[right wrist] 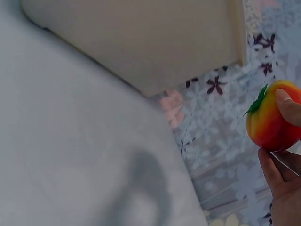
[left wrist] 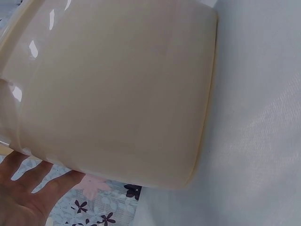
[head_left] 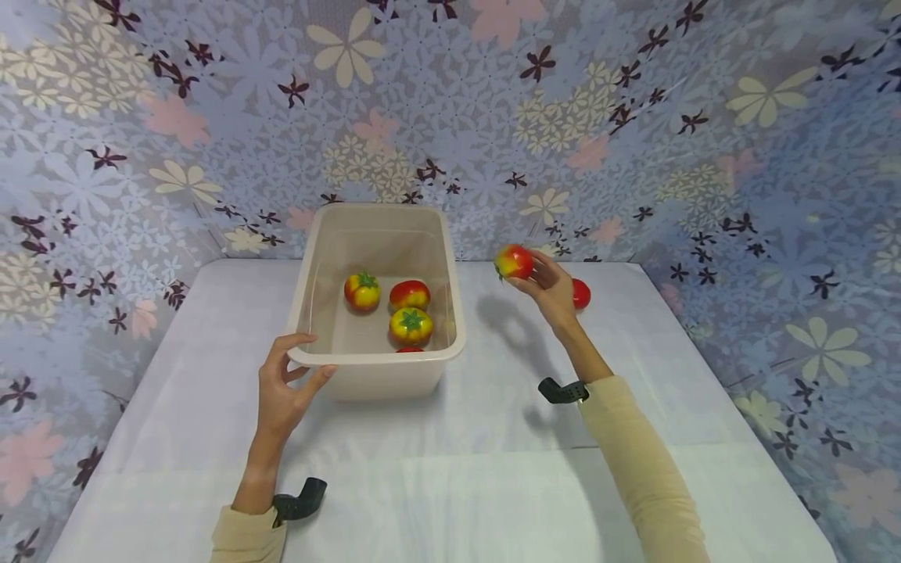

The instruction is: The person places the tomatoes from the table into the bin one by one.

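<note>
My right hand [head_left: 552,291] holds a red and yellow tomato [head_left: 514,262] with a green leafy top, raised above the table to the right of the bin. In the right wrist view the thumb and fingertips pinch this tomato [right wrist: 273,117]. My left hand [head_left: 281,387] grips the near left corner of a beige plastic bin [head_left: 383,359], fingers over the rim and thumb in front. Inside the bin lie a yellow-red tomato [head_left: 362,292], a redder one [head_left: 410,295], and a yellow one [head_left: 411,325]; the near wall mostly hides another red piece [head_left: 410,350].
Another red tomato [head_left: 580,294] lies on the table behind my right hand, partly covered by it. A white cloth [head_left: 464,485] covers the table. Flowered fabric [head_left: 486,117] hangs behind the table and along its sides.
</note>
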The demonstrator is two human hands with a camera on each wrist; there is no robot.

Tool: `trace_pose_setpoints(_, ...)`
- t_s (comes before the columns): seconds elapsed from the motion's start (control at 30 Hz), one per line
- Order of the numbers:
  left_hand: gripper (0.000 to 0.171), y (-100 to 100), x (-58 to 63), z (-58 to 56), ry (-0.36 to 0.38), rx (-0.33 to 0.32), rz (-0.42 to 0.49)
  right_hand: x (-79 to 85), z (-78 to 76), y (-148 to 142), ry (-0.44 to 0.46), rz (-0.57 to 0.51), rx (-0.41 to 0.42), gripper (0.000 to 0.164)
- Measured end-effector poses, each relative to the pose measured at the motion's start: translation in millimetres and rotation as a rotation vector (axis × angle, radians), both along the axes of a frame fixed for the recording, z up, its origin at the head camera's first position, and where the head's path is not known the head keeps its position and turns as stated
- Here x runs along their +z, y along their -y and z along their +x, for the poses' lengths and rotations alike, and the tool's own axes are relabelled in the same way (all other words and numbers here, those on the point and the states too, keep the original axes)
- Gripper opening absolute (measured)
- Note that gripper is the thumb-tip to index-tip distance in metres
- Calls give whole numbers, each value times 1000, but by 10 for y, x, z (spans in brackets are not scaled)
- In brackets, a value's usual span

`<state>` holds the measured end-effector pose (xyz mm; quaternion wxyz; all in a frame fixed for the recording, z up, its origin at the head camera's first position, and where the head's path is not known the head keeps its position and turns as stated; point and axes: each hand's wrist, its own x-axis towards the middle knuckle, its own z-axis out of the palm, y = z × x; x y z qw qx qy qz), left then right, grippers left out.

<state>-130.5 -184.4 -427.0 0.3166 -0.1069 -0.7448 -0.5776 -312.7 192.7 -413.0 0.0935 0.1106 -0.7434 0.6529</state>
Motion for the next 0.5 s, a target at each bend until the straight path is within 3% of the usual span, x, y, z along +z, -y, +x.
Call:
trace_pose_setpoints(0.23,50,31,-6,-44,-23,-18,-1,33,-81,116,-54,18,40,57)
trace_pose_setpoints(0.5,46,77,6,-88,-2,-45,46,215,-51,353,-140,28,129,57)
